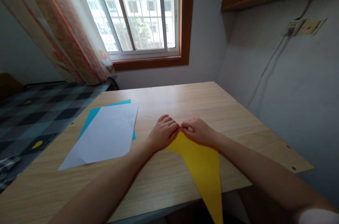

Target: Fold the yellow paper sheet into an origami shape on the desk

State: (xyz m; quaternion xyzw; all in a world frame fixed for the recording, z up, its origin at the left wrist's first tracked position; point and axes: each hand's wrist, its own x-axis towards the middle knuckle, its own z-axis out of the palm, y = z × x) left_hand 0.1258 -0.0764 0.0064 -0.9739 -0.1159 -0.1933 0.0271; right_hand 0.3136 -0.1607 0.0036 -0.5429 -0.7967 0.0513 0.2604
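A folded sheet of yellow paper lies partly on the wooden table, and its long pointed end hangs over the front edge towards me. My left hand is closed on the paper's upper corner, its fingers curled and partly covering the left part. Right beside it, my right hand pinches the same corner between thumb and fingers. The fingertips of both hands meet at the tip of the paper. Beneath the hands, part of the fold is hidden.
On the table, left of my hands, a white sheet of paper overlaps a blue sheet. A bed with a checked cover stands at the left. A wall with a hanging cable borders the right side.
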